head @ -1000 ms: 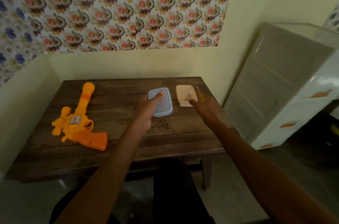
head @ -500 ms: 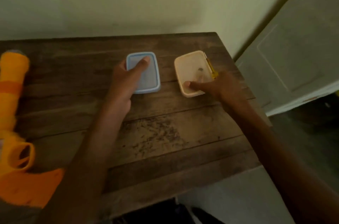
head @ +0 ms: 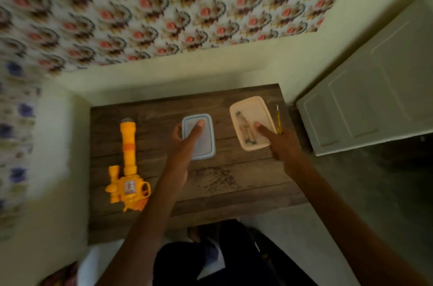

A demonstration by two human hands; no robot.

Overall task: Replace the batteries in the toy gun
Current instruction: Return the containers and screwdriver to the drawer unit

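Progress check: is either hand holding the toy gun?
No, the toy gun lies untouched; the left hand is on the blue box, the right hand in the beige box.

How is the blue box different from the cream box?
The blue-rimmed box has a blue edge; the cream box is pale all over. The cream box holds small dark things; the blue-rimmed box shows none. The left hand touches the blue-rimmed box, the right hand the cream box. Both are rounded rectangles lying on the table.
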